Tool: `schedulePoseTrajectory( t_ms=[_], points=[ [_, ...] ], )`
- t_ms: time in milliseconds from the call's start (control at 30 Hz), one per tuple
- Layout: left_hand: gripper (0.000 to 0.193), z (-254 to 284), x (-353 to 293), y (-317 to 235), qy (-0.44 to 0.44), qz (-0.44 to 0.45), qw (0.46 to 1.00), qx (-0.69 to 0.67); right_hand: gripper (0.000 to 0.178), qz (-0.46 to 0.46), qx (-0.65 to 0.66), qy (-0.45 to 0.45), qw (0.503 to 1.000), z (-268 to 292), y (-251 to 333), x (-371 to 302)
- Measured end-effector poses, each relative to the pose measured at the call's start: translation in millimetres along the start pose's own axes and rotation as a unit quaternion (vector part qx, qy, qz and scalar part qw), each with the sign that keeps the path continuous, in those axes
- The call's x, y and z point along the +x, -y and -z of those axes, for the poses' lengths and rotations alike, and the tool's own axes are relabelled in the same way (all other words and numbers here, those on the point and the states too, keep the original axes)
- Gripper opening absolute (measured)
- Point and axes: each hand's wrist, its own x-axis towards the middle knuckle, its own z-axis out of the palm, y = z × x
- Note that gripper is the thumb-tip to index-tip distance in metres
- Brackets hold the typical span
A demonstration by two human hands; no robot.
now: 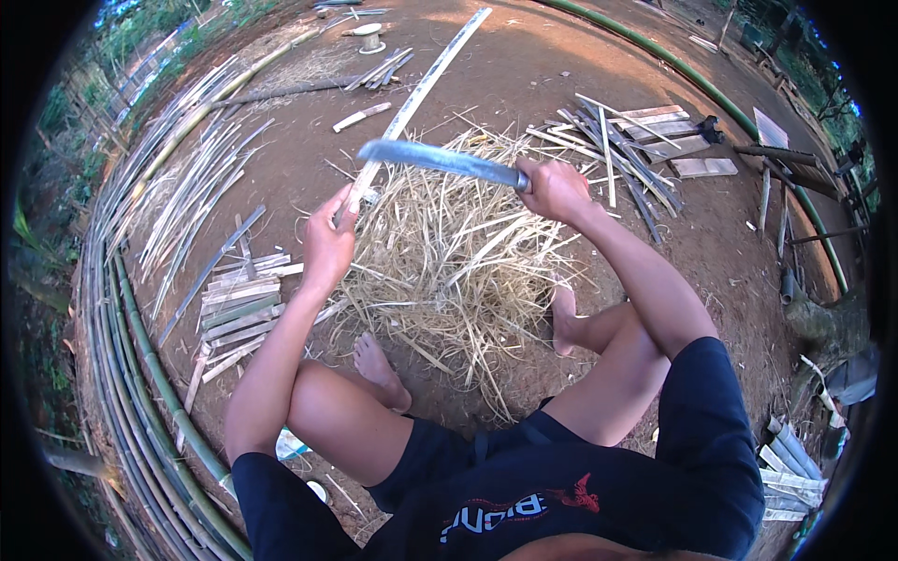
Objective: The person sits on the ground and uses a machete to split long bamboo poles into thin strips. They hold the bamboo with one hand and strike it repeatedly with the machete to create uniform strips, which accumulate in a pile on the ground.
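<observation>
My left hand [331, 236] is closed round the lower end of a long pale bamboo strip [428, 82], which slants up and away to the right. In my right hand [556, 190] is the handle of a machete [445, 159]. Its broad grey blade points left, and the tip crosses the strip just above my left hand; whether the edge touches the strip I cannot tell. Under both hands, between my bare feet, a heap of bamboo shavings [458, 257] covers the ground.
Short split bamboo pieces [241, 313] are stacked at the left, with long green poles [154, 360] beyond. More strips [622, 154] and flat boards [678, 147] lie at the right. A small round stool-like stand [369, 37] is at the far side on the dirt ground.
</observation>
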Motion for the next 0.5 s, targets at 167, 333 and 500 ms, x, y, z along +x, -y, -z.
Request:
schedulePoseTrajectory(
  t_ms=[167, 333, 500],
  points=[
    [0.039, 3, -4, 3, 0.024, 0.021, 0.999, -0.038, 0.013, -0.06, 0.049, -0.06, 0.995, -1, -23, 9],
    [0.04, 7, -12, 9, 0.042, 0.004, 0.997, -0.07, 0.016, -0.079, 0.007, -0.047, 0.996, 16, -37, 6],
    [0.041, 11, -18, 4, 0.071, 0.019, 0.994, -0.081, 0.019, -0.099, 0.058, -0.089, 0.989, 18, -61, 3]
  ],
)
